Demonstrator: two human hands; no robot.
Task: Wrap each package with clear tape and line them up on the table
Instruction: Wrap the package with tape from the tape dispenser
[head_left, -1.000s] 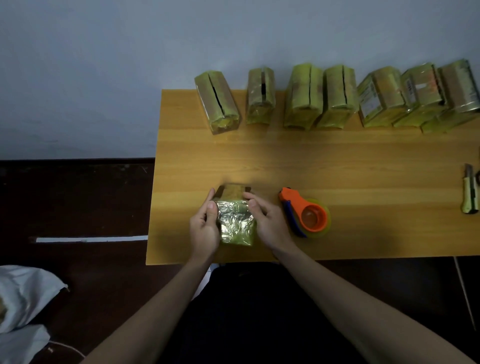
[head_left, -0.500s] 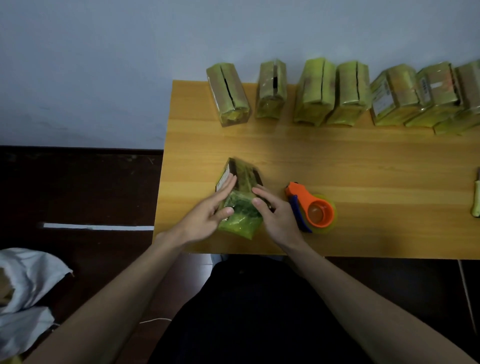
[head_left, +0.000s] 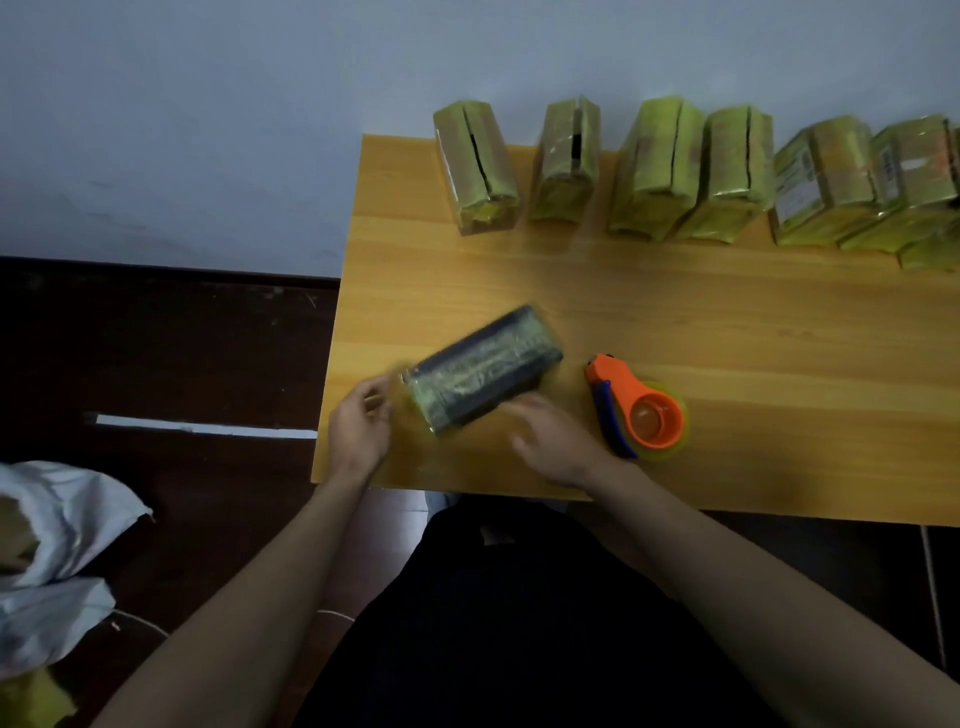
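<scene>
Head view shows a wooden table (head_left: 675, 322) with one package (head_left: 483, 376) lying slantwise near its front left corner, blurred. Left hand (head_left: 358, 431) sits at the package's 8 o'clock end — its fingers (head_left: 376, 400) curl against that end, though blur hides the exact grip. Right hand (head_left: 556, 441) lies at its 5 o'clock with fingers loosely spread; contact is unclear. An orange tape dispenser (head_left: 641, 413) rests at 3 o'clock, and a row of wrapped packages (head_left: 691, 176) lines the far edge at 12 o'clock.
</scene>
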